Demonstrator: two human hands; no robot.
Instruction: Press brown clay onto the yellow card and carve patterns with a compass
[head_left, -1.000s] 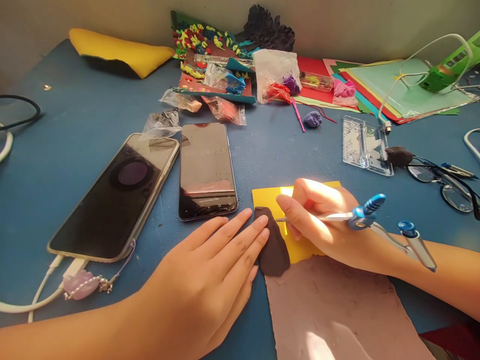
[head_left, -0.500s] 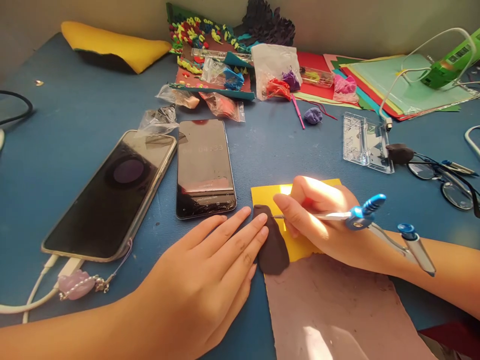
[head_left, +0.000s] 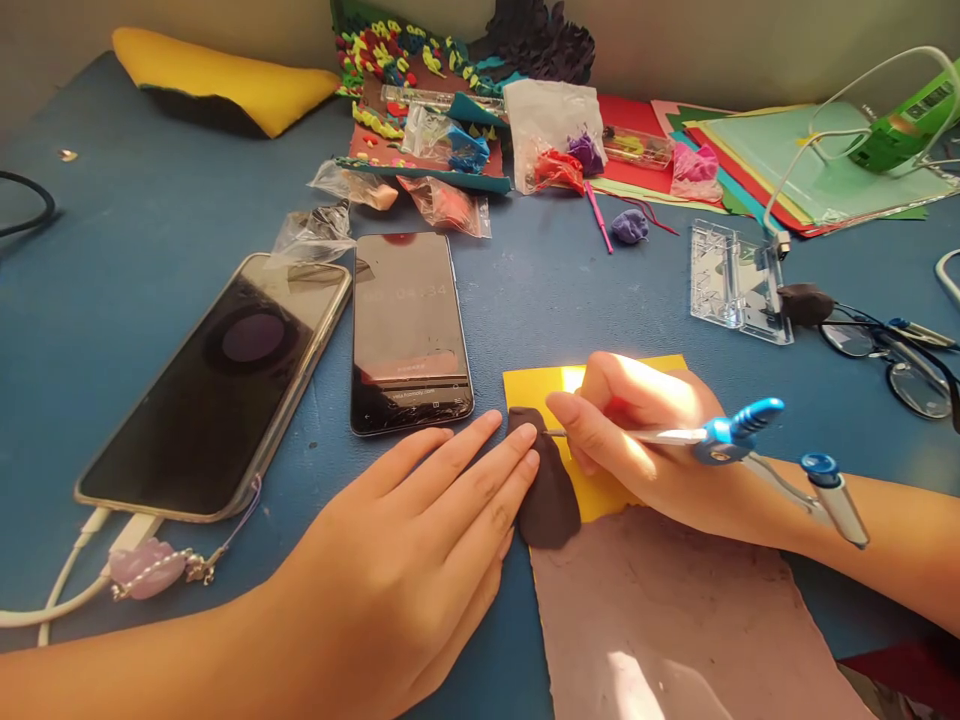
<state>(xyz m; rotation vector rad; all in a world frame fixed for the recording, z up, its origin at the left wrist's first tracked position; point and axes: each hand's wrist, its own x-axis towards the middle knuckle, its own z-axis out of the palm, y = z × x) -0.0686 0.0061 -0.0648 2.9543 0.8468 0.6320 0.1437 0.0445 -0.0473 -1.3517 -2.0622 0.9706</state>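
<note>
Touching smooth, flattened dark clay [head_left: 553, 503]

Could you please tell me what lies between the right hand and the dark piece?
In the head view, the compass's metal tip lies between the right hand and the dark piece, over the yellow sheet.

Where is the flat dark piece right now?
In the head view, the flat dark piece lies just right of centre, at the left edge of the small yellow sheet, with fingertips of the left hand over its left side.
</note>
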